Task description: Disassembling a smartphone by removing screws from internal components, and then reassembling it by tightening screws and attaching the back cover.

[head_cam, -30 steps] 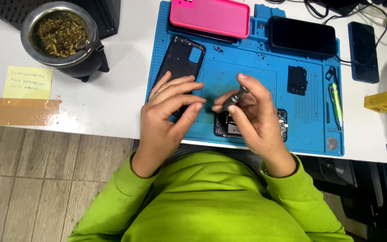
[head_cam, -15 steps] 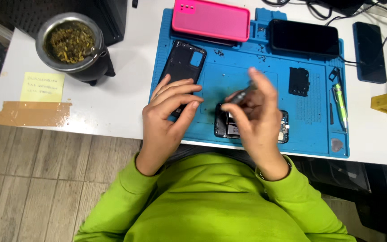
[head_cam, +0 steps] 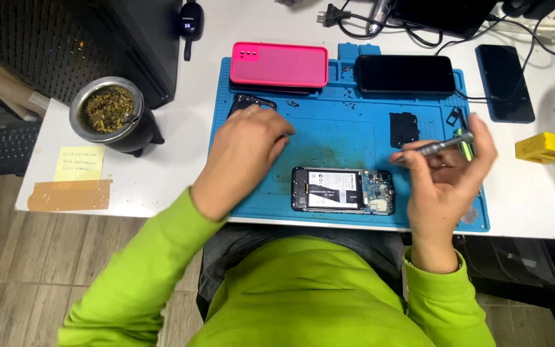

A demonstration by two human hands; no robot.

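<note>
Here, opened phone [head_cam: 343, 191] shows battery.

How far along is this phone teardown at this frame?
Done: the opened phone lies on the blue mat with battery and board exposed; a black back cover and a small black part lie apart. In hand: the right hand holds a metal screwdriver above the mat, and the left hand reaches over the back cover. Left: battery and board are still in the frame.
</note>
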